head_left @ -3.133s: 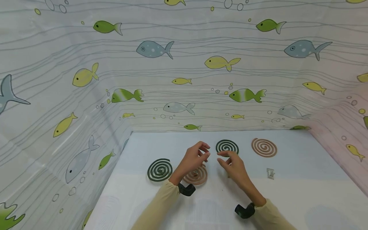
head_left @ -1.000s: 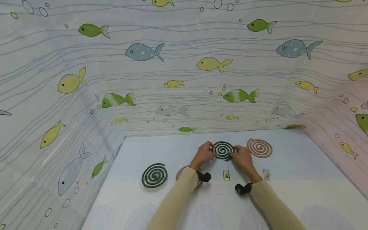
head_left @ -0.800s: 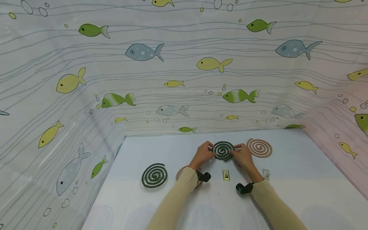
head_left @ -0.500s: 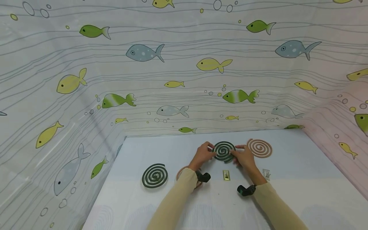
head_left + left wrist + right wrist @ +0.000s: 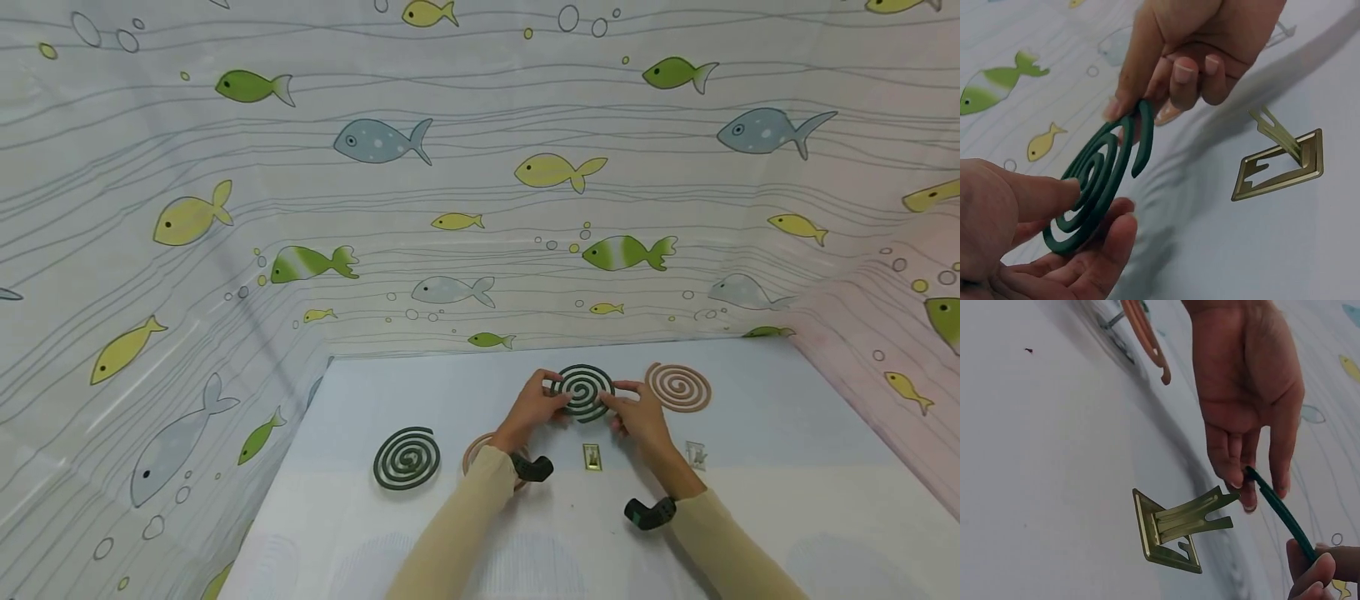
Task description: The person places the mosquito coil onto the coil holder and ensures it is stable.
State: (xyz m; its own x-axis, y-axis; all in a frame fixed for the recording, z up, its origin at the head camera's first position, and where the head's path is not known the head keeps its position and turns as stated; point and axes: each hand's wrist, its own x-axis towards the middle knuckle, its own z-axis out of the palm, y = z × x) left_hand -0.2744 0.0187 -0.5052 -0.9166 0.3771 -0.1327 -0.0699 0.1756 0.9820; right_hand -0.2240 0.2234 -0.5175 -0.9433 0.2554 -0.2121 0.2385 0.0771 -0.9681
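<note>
In the head view, a dark green mosquito coil (image 5: 579, 390) is held between both hands toward the back of the table. My left hand (image 5: 534, 408) pinches its left edge, and my right hand (image 5: 641, 417) pinches the right edge. The left wrist view shows the coil (image 5: 1125, 156) tilted and clear of the white surface, with left thumb on top and fingers beneath. Seen edge-on in the right wrist view, the coil (image 5: 1285, 515) spans the two hands. Just in front of it stands a brass-coloured metal coil stand (image 5: 1191, 515), its forked prong bent up.
Another green coil (image 5: 406, 471) sits at the left, slightly raised. Beside it, a tan coil (image 5: 472, 454) on a stand is partly hidden by the left forearm. A second tan coil (image 5: 678, 387) lies back right, with a silvery stand (image 5: 696, 455) in front. Fish-patterned sheeting (image 5: 450, 250) surrounds the table.
Both hands, held apart above the table about three seconds ago, have moved to the green coil and taken hold of its edges. Lately the coil has shifted only slightly between them.
</note>
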